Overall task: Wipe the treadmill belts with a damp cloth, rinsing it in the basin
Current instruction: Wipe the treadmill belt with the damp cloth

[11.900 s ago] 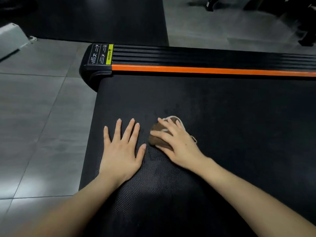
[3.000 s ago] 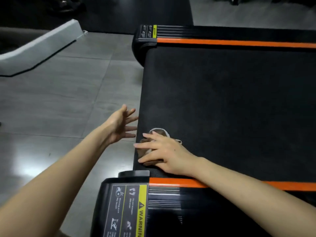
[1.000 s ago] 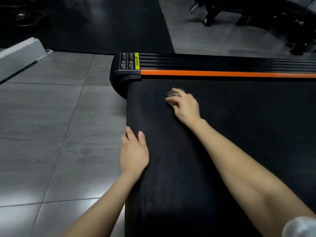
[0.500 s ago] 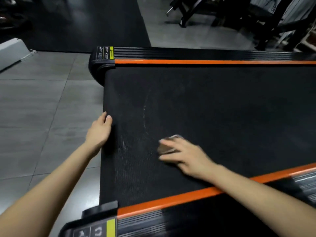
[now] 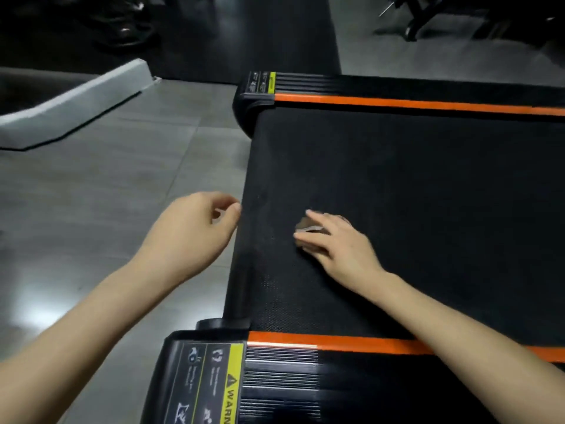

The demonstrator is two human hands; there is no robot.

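Observation:
A black treadmill belt [image 5: 412,194] fills the right half of the view, with orange strips along its near and far side rails. My right hand [image 5: 339,240] lies flat on the belt near its left end, straight fingers pressing a small brown cloth [image 5: 304,224] that is mostly hidden under them. My left hand [image 5: 195,231] hovers just left of the belt's end edge, above the floor, its fingers loosely curled and holding nothing. No basin is in view.
The near side rail [image 5: 275,387] carries a yellow warning label at its end cap. Grey floor tiles [image 5: 91,194] lie to the left. A light grey machine base [image 5: 76,102] sits at far left, a dark mat [image 5: 244,32] and other equipment behind.
My left hand has lifted off the belt's end edge and now hovers beside it. My right hand still presses the cloth on the belt. The view has shifted right and closer.

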